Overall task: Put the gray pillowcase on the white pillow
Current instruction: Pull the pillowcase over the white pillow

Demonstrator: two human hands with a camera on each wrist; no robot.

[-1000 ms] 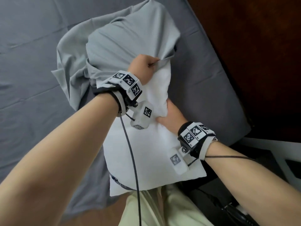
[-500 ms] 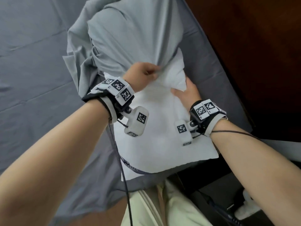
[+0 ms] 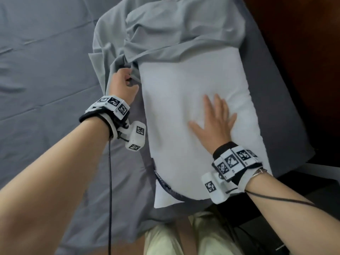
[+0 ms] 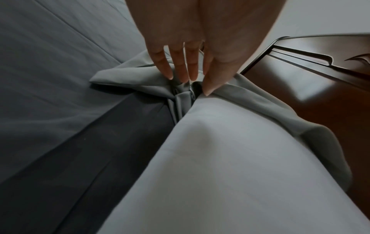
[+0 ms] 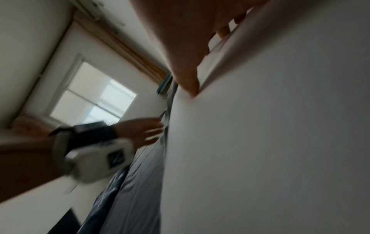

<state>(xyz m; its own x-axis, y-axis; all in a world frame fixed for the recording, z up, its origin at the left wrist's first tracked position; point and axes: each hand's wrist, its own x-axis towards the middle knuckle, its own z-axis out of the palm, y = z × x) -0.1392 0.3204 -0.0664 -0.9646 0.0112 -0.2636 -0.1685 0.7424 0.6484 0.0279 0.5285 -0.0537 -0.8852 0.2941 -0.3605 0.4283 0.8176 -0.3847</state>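
Traction should come from the left hand point(image 3: 122, 85), pinching the gray pillowcase point(image 3: 176, 32) hem bunched over the white pillow point(image 3: 191, 85) far end on the bed point(image 3: 42, 74) (near end bare), while the flat, spread right hand point(image 3: 214, 122) pins it.

Matt gray cloth pillowcase point(image 3: 176, 28), smooth white cloth pillow point(image 3: 184, 85), glossy wood headboard point(image 4: 312, 82).

Bunched gray pillowcase point(image 3: 176, 32) across the white pillow point(image 3: 193, 85) top; near half bare.
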